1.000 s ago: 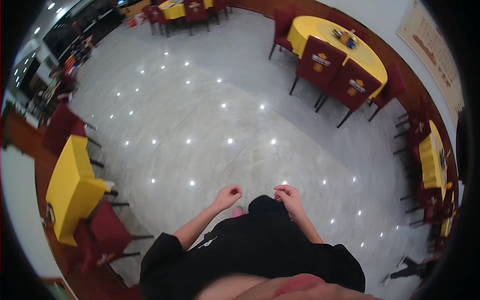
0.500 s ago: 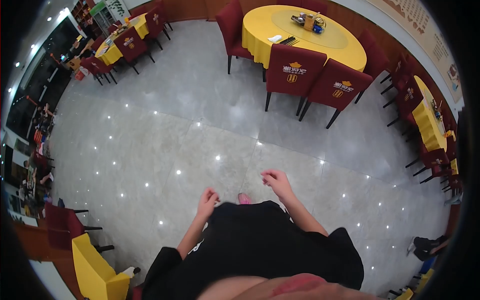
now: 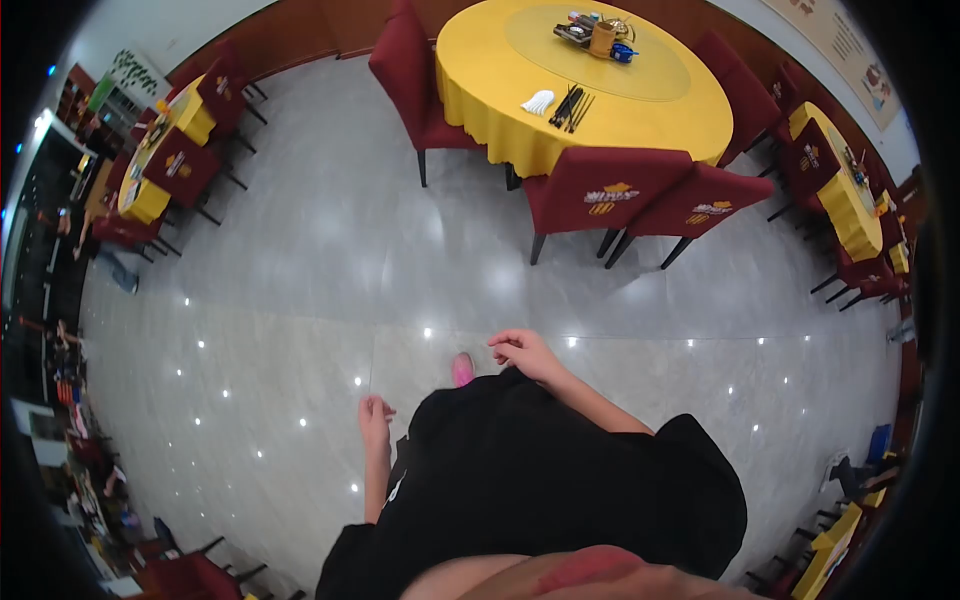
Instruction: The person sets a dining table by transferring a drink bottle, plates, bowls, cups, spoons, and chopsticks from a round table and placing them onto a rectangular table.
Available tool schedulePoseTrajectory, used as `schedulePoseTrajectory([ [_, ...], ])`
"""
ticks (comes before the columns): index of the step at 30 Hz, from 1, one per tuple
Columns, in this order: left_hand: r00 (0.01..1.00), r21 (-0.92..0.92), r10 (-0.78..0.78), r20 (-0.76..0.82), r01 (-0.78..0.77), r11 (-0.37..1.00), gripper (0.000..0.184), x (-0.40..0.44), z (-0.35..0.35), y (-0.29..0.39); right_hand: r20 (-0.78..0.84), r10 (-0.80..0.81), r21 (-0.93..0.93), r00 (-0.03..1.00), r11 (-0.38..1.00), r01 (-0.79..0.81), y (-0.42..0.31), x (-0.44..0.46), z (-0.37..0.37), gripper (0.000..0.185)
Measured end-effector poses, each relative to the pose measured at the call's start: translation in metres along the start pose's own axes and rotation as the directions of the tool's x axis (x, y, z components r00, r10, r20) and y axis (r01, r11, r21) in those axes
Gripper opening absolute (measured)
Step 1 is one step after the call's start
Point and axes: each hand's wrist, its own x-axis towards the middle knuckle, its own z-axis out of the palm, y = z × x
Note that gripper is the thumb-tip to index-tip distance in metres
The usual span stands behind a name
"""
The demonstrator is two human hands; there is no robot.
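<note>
My left hand (image 3: 375,414) hangs low over the grey floor, left of my black shirt (image 3: 560,470); its fingers are loosely curled and I cannot make out anything in them. My right hand (image 3: 523,350) is in front of my body, fingers partly bent and apart, holding nothing. Neither hand touches furniture. Ahead stands a round table with a yellow cloth (image 3: 480,60). On it lie a white item (image 3: 538,102), black and thin dark items (image 3: 568,106), and a brown holder (image 3: 601,40) beside a blue object (image 3: 623,53).
Dark red chairs (image 3: 610,200) surround the round table. More yellow tables stand at the left (image 3: 195,122) and right (image 3: 846,215). A pink shoe (image 3: 462,369) shows on the floor. People are at the far left, and a person's leg (image 3: 850,477) is at the lower right.
The view has turned left and come nearer the round table, which now looks larger. My left hand has moved outward from my right hand.
</note>
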Motion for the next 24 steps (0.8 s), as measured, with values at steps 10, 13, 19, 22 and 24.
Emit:
schedulePoseTrajectory([
  [10,0.900,0.150,0.195,0.390,-0.271,0.951,0.044,0.278,0.164,0.273,-0.418,0.049,0.235,0.907,0.970,0.056,-0.092,0.219,-0.105,0.022],
  [13,0.892,-0.069,-0.025,0.451,0.063,0.996,0.038,0.324,0.226,0.333,-0.459,0.058,0.288,0.887,0.954,0.086,-0.114,0.310,-0.147,0.023],
  [19,0.697,0.100,-0.080,0.712,0.012,0.995,0.030,0.412,0.359,0.417,-0.775,-0.349,-0.396,0.526,0.918,0.026,-0.130,0.507,-0.265,0.047],
  [22,0.681,0.170,-0.141,0.719,0.024,0.985,0.028,0.457,0.394,0.455,-0.857,-0.303,-0.386,0.417,0.914,-0.128,-0.165,0.577,-0.307,0.067],
  [24,0.654,0.225,-0.183,0.734,0.020,0.974,0.027,0.496,0.418,0.473,-0.930,-0.266,-0.347,0.253,0.861,-0.371,-0.185,0.617,-0.326,0.086],
])
